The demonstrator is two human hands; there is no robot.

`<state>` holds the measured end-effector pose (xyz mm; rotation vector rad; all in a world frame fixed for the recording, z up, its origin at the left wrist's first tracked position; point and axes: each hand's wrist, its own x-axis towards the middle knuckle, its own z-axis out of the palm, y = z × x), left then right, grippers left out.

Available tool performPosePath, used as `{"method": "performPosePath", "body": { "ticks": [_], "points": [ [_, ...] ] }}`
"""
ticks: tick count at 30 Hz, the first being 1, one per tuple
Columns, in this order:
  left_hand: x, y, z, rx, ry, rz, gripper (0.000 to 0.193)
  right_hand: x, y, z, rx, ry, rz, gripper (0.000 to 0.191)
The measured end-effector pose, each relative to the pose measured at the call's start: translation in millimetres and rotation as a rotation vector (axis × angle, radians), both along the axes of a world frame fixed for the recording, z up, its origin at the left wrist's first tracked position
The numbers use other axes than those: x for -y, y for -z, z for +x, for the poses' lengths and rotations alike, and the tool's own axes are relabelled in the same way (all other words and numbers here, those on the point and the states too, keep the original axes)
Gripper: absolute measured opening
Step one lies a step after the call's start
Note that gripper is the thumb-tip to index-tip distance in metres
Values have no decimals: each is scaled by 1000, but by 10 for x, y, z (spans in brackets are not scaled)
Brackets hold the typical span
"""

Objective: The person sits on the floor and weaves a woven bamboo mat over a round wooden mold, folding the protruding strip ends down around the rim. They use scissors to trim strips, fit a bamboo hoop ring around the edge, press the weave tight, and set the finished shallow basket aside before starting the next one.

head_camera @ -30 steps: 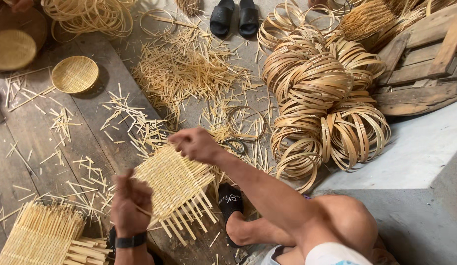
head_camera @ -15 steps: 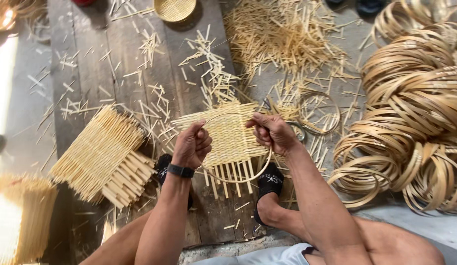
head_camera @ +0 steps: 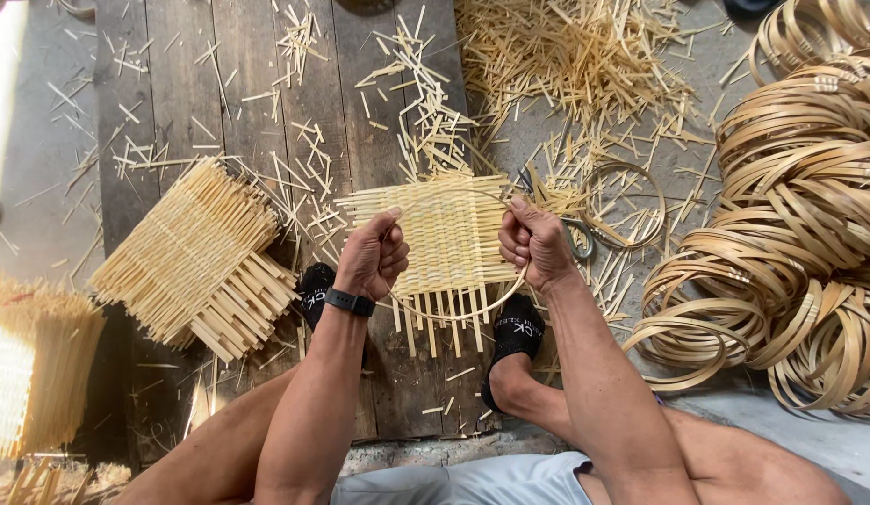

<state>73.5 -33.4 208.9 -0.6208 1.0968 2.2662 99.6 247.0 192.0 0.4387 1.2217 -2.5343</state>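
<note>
— So, what changed vs half a sec ago?
— Both hands now sit at one level, w/ the woven bamboo mat [head_camera: 449, 245] squared up between them. Left hand [head_camera: 372, 257] is fisted on the mat's left edge; right hand [head_camera: 536, 245] is fisted on its right edge, also pinching a thin bamboo hoop [head_camera: 458, 313] that curves under the mat's lower edge. Looks like the hoop is being set around the mat.
— Where's the mat vs the rest?
— Held over the wooden floor planks [head_camera: 187, 84], above the black-socked feet [head_camera: 514, 337]. Left of the mat: a second woven mat [head_camera: 196, 257] lying flat. Right of it: scissors [head_camera: 575, 238], a loose ring [head_camera: 622, 206], then stacked bamboo hoops [head_camera: 790, 234]. Beyond the mat: scattered bamboo strips [head_camera: 566, 56].
</note>
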Motion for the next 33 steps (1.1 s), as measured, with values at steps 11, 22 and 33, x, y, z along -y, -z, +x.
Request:
{"method": "performPosePath", "body": {
  "ticks": [11, 22, 33],
  "points": [
    [168, 1105, -52, -145, -171, -737, 17, 228, 686, -165, 176, -132, 1070, 21],
    [269, 1673, -61, -318, 106, -1307, 20, 363, 1340, -246, 117, -107, 1287, 18],
    [394, 1545, 132, -364, 203, -1346, 31, 496, 1339, 20, -35, 158, 1336, 7]
  ]
}}
